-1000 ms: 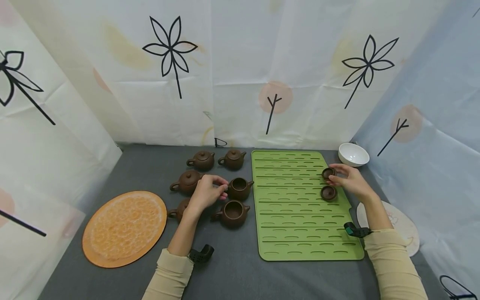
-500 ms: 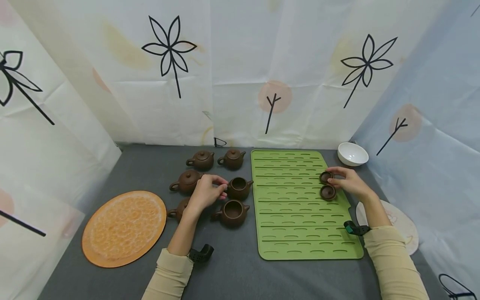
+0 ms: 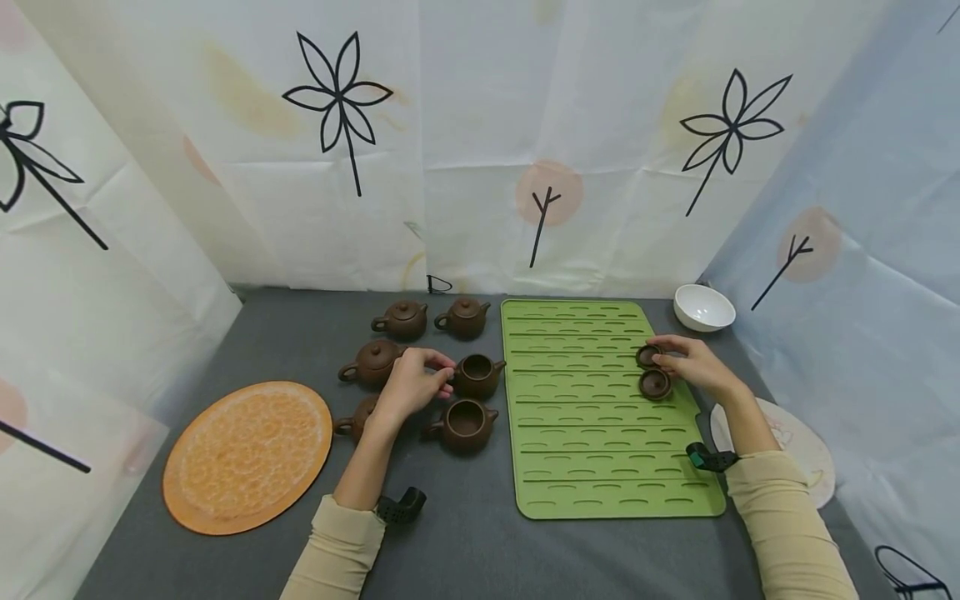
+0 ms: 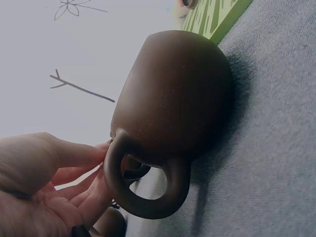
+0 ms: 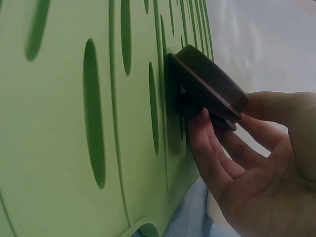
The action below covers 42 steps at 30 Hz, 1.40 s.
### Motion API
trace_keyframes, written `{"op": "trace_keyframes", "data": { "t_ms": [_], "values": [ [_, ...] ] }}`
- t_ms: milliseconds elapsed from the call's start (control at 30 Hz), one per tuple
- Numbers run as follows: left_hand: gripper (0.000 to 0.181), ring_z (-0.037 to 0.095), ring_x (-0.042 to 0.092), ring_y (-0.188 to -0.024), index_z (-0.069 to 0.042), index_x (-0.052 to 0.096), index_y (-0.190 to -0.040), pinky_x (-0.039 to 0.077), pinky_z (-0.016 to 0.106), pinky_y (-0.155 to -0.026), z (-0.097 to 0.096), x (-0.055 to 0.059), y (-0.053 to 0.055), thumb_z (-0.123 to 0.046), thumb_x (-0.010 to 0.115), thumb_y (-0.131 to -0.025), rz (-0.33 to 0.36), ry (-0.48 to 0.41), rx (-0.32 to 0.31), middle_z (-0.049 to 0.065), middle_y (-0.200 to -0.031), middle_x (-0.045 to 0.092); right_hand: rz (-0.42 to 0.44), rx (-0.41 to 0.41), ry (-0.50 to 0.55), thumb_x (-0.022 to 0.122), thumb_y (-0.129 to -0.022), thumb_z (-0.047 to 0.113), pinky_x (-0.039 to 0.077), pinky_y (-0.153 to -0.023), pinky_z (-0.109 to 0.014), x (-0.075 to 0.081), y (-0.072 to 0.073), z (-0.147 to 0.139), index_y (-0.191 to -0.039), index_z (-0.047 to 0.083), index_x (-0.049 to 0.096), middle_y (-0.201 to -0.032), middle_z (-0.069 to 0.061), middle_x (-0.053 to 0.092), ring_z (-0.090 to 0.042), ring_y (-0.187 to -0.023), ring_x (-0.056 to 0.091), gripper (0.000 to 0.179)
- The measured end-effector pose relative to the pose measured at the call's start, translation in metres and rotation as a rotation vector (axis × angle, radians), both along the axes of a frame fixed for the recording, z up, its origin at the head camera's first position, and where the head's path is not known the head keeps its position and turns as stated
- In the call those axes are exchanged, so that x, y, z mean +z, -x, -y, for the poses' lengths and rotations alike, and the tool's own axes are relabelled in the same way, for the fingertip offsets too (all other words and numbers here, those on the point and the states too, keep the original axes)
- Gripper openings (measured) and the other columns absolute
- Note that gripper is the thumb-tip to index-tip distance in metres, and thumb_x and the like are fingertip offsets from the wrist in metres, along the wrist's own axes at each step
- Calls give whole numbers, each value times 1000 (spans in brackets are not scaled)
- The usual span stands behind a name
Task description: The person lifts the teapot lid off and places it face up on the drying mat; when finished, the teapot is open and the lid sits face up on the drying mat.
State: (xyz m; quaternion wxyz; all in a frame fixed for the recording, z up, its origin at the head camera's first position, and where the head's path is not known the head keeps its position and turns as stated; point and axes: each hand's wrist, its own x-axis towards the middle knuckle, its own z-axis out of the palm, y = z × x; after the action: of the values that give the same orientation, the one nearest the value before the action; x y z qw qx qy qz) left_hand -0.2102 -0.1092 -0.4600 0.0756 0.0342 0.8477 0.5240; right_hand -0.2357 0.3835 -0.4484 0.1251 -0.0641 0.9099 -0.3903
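Observation:
My left hand point(image 3: 417, 382) pinches at the handle of a lidless brown teapot point(image 3: 478, 379), the handle mostly hidden by the fingers. A second lidless teapot point(image 3: 467, 427) stands just nearer, its round body point(image 4: 173, 98) filling much of the left wrist view. Over the right part of a green ridged mat point(image 3: 592, 467), my right hand point(image 3: 701, 367) holds a small brown teapot lid point(image 3: 647, 357), hollow side up, between thumb and fingers. Another upturned lid point(image 3: 655, 385) rests right beside it on the mat, tilted on its knob in the right wrist view.
Two lidded teapots point(image 3: 401, 321) stand at the back left; another point(image 3: 375, 363) and one partly hidden by the left arm point(image 3: 360, 417) are nearer. An orange round mat point(image 3: 247, 458) lies far left. A white bowl point(image 3: 703, 308) and pale round mat point(image 3: 813, 454) are right.
My right hand has shifted slightly left and nearer with its lid, narrowing the gap to the other lid. The left hand has stayed at the teapot handle.

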Motion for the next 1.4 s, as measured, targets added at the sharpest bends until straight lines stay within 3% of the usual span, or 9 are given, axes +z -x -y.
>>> {"op": "trace_keyframes", "data": {
  "t_ms": [167,433,533,667,833,1033,1200,1300,1400],
  "values": [
    [15,14,79,-74,-1,79,-115,69,40,-76,2,2,2,-9,71,-106,9,6,-27,19,-101,82,-17,-5,-21,49,-117,18,63,-96,-51,4,0,1,-161,-9,40,-156,-41,47,-51,-126,66,53],
    [20,16,78,-74,3,78,-120,69,47,-80,10,16,9,-10,69,-107,-8,40,-81,19,-98,82,-45,-6,-49,51,-116,16,67,-87,-43,19,-1,-1,-158,-14,40,-150,-45,49,-43,-108,76,53],
    [20,15,78,-75,3,77,-120,68,48,-81,13,22,12,-10,68,-107,-28,56,-102,21,-106,81,-82,-6,-83,53,-114,15,67,-83,-38,24,-2,-3,-155,-15,44,-148,-45,52,-38,-103,77,52],
    [18,16,79,-79,0,77,-120,68,45,-81,17,31,18,-10,67,-108,-60,82,-131,25,-119,77,-119,-23,-93,54,-114,16,65,-79,-29,31,-1,-2,-154,-13,47,-146,-44,55,-20,-94,77,51],
    [20,25,81,-85,1,75,-122,68,45,-81,21,41,29,-8,66,-109,-98,112,-169,28,-117,77,-162,-30,-31,56,-114,18,63,-79,-23,41,-1,10,-154,-10,50,-147,-40,58,7,-88,68,49],
    [19,32,82,-90,1,76,-121,67,52,-88,23,51,47,-9,65,-109,-106,141,-183,26,-114,78,-203,-4,61,58,-113,16,61,-80,-17,53,2,41,-154,-7,53,-151,-36,56,17,-91,64,48],
    [21,38,81,-98,-1,76,-124,67,47,-88,21,59,57,-12,65,-110,-80,142,-191,24,-113,78,-216,5,101,61,-112,18,63,-83,-20,60,8,75,-152,-2,57,-152,-31,58,9,-94,71,45],
    [21,41,80,-100,-1,76,-124,68,37,-82,19,62,63,-11,65,-109,-69,126,-196,23,-110,78,-222,8,122,62,-112,19,65,-91,-28,60,14,95,-151,1,59,-152,-28,60,-18,-108,79,44],
    [21,42,79,-100,1,75,-124,67,31,-78,18,61,71,-9,65,-109,-45,103,-195,23,-108,77,-225,19,160,63,-111,19,66,-95,-34,56,22,115,-150,0,60,-150,-27,61,-44,-121,74,43]
  ]
}}
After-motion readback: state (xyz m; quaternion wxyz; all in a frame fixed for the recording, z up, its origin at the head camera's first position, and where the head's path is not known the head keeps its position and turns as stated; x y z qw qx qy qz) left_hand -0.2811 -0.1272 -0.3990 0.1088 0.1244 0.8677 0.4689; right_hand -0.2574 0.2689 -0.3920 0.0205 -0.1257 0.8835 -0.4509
